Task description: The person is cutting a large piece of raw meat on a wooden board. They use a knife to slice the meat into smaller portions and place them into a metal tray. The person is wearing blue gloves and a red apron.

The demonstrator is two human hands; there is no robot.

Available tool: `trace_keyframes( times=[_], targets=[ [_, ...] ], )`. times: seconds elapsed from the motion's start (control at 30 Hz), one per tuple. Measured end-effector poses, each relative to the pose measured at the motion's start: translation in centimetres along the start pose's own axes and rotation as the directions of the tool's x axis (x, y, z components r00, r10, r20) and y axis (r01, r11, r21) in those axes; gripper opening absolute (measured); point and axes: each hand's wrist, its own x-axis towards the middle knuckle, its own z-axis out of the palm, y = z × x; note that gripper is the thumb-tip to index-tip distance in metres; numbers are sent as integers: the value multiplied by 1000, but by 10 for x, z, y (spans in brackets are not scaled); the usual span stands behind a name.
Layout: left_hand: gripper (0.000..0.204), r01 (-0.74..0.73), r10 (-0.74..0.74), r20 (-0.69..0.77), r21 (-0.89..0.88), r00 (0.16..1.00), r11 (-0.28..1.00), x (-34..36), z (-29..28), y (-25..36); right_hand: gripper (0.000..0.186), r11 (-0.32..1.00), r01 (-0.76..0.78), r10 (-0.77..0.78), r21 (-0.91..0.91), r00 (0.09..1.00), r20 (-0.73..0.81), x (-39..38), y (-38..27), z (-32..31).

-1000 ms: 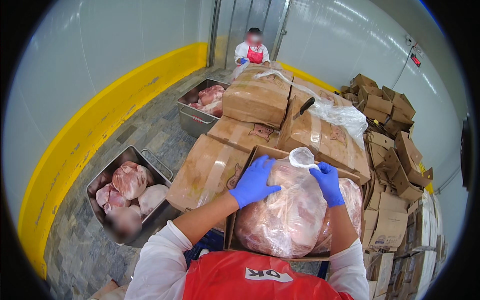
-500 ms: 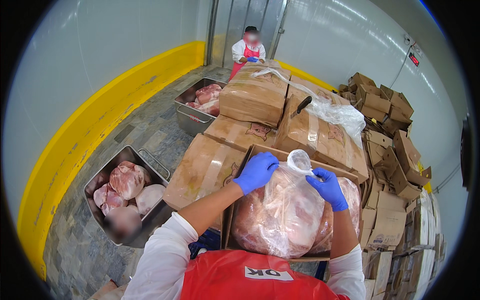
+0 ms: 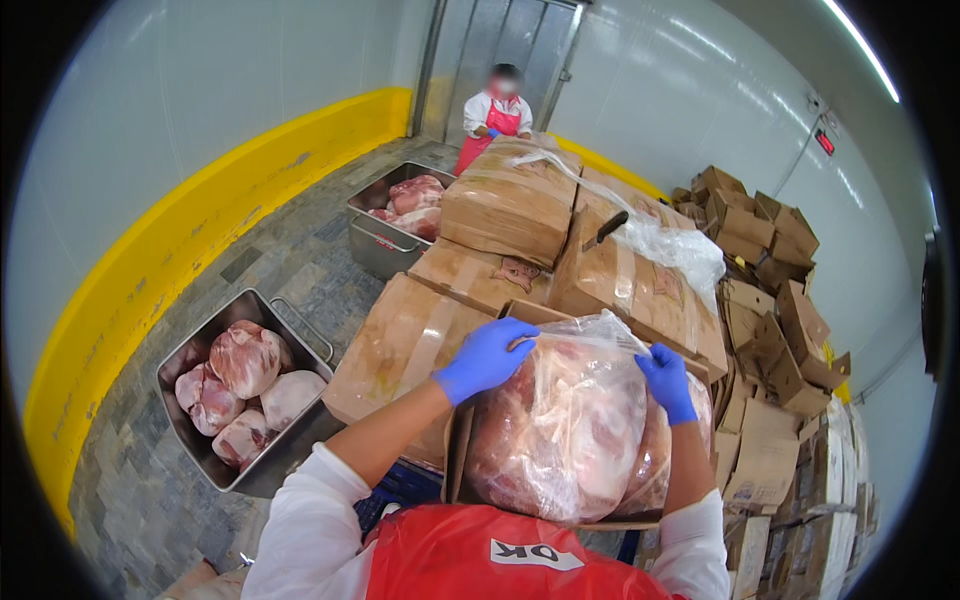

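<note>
My left hand (image 3: 487,360), in a blue glove, pinches one side of the mouth of a clear plastic bag (image 3: 590,330). My right hand (image 3: 667,383), gloved alike, grips the opposite side, so the bag's mouth is stretched wide between them. Inside the bag is a large piece of pink and white raw meat (image 3: 560,430). It sits in an open cardboard box (image 3: 457,455) right in front of me. Beside it in the box, under my right forearm, lies another wrapped piece of meat (image 3: 652,455).
Closed cardboard boxes (image 3: 395,350) are stacked ahead; a black-handled knife (image 3: 607,230) and loose plastic film (image 3: 680,258) lie on top. Metal bins (image 3: 185,425) of meat stand at left. Flattened and opened boxes (image 3: 770,450) pile up at right. Another person (image 3: 495,118) stands beyond the stack.
The bag's gathered mouth has been pulled apart into a wide opening. My left hand has moved slightly left and down, and my view has shifted a little.
</note>
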Motion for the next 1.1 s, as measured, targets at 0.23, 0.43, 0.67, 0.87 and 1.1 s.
trace_keyframes(
  times=[0.23, 0.43, 0.67, 0.87, 1.1],
  targets=[
    [24, 221, -240, -127, -147, 962, 964, -53, -67, -14, 20, 981, 54, -39, 184, 996, -84, -3, 2, -1],
    [21, 305, -312, -13, -178, 950, 936, -81, -63, 7, 20, 954, -45, 52, 297, 999, -16, 14, -9, -10],
    [20, 231, -228, 67, -38, 971, 972, -76, -54, 25, 21, 952, -93, 97, 292, 995, 3, 33, 11, -1],
    [18, 287, -290, -24, -94, 957, 953, -110, -73, 15, 28, 888, -134, 171, 440, 984, -46, 42, -19, -7],
    [23, 234, -231, 51, -67, 972, 970, -88, -50, 30, 18, 972, 88, -97, 219, 995, 30, 13, -78, 17]
  ],
)
